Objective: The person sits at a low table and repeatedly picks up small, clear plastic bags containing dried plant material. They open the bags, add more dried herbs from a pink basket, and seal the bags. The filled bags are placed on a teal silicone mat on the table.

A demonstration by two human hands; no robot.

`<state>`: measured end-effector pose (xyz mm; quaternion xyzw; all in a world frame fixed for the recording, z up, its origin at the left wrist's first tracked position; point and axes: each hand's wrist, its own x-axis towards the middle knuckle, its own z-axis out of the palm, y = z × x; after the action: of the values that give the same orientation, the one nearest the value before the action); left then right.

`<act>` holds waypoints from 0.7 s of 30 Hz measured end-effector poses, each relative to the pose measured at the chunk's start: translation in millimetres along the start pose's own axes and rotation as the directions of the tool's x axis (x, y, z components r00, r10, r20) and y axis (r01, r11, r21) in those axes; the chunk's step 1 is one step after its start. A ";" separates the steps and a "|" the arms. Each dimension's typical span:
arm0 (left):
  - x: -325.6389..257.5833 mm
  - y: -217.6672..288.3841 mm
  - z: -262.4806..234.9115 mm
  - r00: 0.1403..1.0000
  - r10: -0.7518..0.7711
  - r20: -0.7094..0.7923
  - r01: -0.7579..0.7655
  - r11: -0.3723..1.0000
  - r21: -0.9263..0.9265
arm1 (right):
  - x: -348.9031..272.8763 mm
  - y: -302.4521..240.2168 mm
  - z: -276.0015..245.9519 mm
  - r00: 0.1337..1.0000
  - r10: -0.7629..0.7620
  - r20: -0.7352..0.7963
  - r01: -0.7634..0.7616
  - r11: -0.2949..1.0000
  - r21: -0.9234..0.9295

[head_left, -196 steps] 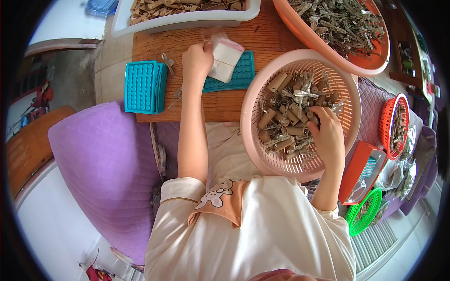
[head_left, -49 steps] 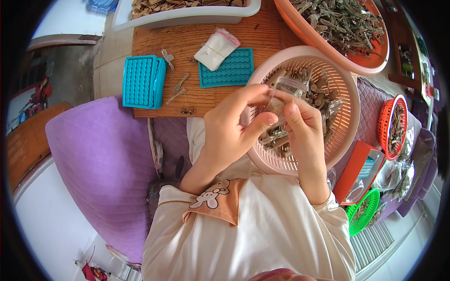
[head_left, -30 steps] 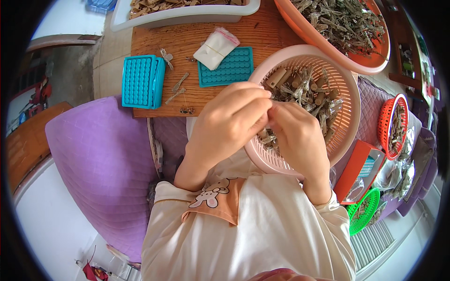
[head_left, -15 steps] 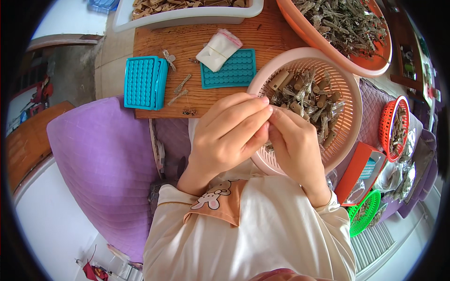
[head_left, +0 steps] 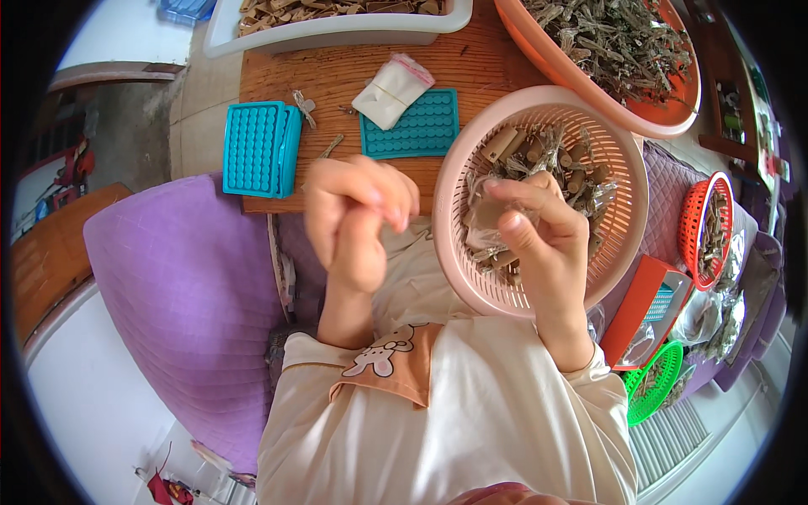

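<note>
My left hand (head_left: pixel 358 220) hangs over the near edge of the table, slightly blurred, its fingers curled in and pressed together; whatever they hold, if anything, is hidden. Over the pink slotted basket (head_left: pixel 633 244), my right hand (head_left: pixel 551 244) has its thumb and index finger apart, the other fingers bent. A clear plastic packet (head_left: pixel 484 212) shows just beyond those fingertips; I cannot tell whether it touches them. Short tan tubes (head_left: pixel 502 143) and clear-wrapped dried bundles lie in the basket. On the table are loose dried sprigs (head_left: pixel 332 146).
A turquoise tray stack (head_left: pixel 257 150) and a flat turquoise tray (head_left: pixel 412 139) sit on the table, with banded clear bags (head_left: pixel 391 91) overlapping the flat one. Behind stand a white bin (head_left: pixel 337 32) of tan pieces and an orange basin (head_left: pixel 581 88) of dried bundles. Red (head_left: pixel 692 227) and green baskets (head_left: pixel 673 379) are right.
My hands have parted from their joined position. The left has moved left, away from the basket; the right has moved slightly right and opened. The clear packet has come into view.
</note>
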<state>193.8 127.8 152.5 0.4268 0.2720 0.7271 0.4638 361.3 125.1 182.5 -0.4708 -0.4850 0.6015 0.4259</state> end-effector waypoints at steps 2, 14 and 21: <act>-6.3 -1.0 2.5 0.988 -0.131 0.077 0.127 0.991 0.048 | 1.1 7.8 -2.2 1.000 0.012 -0.004 -0.011 0.984 0.177; 2.4 0.4 22.8 0.948 -0.313 0.055 0.203 0.731 0.652 | -5.0 13.9 1.5 0.966 0.196 0.168 -0.257 0.673 0.694; 2.3 -14.3 26.9 0.867 0.267 0.421 -0.497 0.390 0.775 | -2.6 26.8 3.9 0.934 0.129 0.333 -0.331 -0.042 0.943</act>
<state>223.1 135.9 155.1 0.7313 0.4374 0.5224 0.0319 356.4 117.4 156.9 -0.0629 0.1365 0.8595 0.4885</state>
